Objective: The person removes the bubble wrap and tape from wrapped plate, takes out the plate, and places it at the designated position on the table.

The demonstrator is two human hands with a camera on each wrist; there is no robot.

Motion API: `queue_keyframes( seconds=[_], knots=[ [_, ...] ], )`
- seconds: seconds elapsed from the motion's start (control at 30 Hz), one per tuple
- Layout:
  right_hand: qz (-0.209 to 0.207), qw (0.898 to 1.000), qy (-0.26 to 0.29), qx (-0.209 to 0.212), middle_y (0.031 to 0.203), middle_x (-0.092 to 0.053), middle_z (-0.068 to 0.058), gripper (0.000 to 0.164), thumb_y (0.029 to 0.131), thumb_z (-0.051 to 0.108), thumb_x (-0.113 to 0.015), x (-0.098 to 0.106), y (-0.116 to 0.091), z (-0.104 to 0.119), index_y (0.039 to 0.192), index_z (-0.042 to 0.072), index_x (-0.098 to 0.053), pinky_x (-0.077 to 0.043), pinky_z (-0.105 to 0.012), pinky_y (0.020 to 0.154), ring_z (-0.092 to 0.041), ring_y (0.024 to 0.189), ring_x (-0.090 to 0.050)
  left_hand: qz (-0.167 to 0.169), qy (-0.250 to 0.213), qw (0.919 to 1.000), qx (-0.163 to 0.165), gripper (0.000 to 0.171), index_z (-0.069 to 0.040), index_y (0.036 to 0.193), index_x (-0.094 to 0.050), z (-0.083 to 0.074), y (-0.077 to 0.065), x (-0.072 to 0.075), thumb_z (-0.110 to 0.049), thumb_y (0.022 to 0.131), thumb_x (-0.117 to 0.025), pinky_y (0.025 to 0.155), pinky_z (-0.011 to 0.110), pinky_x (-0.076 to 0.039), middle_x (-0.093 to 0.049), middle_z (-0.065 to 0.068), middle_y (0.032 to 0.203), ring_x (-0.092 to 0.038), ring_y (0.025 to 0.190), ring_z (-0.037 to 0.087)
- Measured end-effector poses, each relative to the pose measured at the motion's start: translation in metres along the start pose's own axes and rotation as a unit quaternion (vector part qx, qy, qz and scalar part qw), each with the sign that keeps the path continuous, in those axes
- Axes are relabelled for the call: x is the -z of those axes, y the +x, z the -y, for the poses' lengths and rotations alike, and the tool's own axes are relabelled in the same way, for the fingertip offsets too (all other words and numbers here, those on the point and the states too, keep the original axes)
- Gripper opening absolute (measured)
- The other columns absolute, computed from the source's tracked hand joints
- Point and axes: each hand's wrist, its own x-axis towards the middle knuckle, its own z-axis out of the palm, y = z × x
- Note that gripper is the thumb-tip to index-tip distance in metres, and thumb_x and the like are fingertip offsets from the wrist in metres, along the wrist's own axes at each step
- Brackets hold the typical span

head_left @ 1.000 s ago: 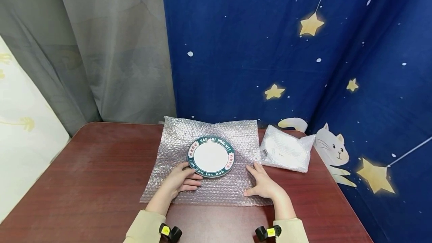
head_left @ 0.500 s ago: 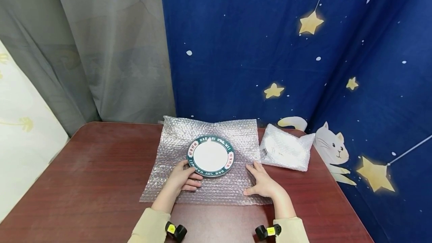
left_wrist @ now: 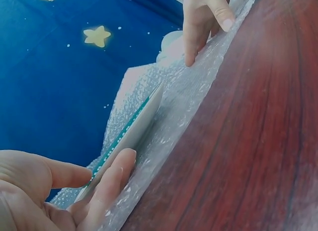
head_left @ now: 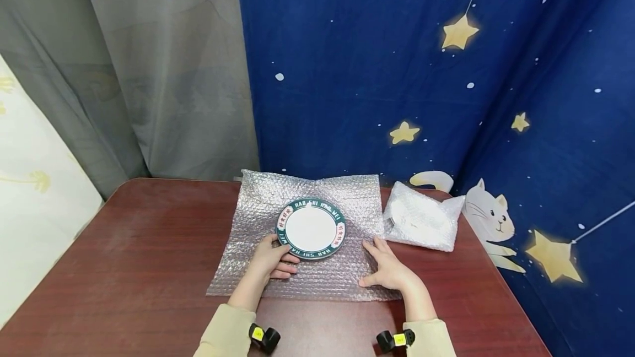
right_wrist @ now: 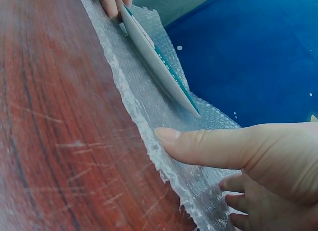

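Note:
A round plate (head_left: 311,228) with a white centre and a green lettered rim lies on a sheet of bubble wrap (head_left: 327,284). My left hand (head_left: 268,260) pinches its near left rim, thumb on top and fingers underneath. In the left wrist view the plate (left_wrist: 136,129) shows edge-on, close over the wrap. My right hand (head_left: 389,270) rests on the right part of the sheet, fingers spread, apart from the plate. The right wrist view shows that thumb (right_wrist: 198,144) lying at the front edge of the wrap.
A bubble-wrapped package (head_left: 421,220) lies at the back right, beside the sheet. Everything stands on a reddish-brown wooden table (head_left: 149,247). Behind its back edge hang a grey curtain (head_left: 183,70) and a blue star-patterned curtain (head_left: 347,70).
My left wrist and sleeve have shifted slightly to the right while the hand keeps its grip on the plate rim. The plate, the wrap and my right hand stay in place.

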Motion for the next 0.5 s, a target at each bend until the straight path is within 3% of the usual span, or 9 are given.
queue_keyframes(
  seconds=[0.27,0.5],
  knots=[
    [-0.001,1.000,0.008,0.000,0.152,-0.015,-0.030,0.096,0.066,0.024,-0.088,0.0007,-0.0022,0.0002,0.144,-0.002,-0.038,-0.018,-0.062,0.108,-0.045,0.141,-0.005,-0.018,-0.020,0.9995,-0.019,0.046,0.007,0.138,-0.027,0.0035,0.0049,-0.0042,0.001,0.096,-0.045,0.044,0.030,-0.054,-0.068,0.022,0.076,-0.068,0.056,0.027],
    [-0.001,1.000,0.004,0.003,0.152,-0.015,-0.030,0.095,0.066,0.023,-0.088,0.0007,-0.0018,0.0016,0.144,-0.002,-0.039,-0.017,-0.063,0.108,-0.045,0.140,-0.005,-0.027,-0.047,0.9981,-0.029,0.056,0.012,0.143,-0.018,0.0044,0.0064,-0.0019,0.005,0.094,-0.045,0.050,0.028,-0.055,-0.065,0.020,0.073,-0.068,0.058,0.026]
  ],
)
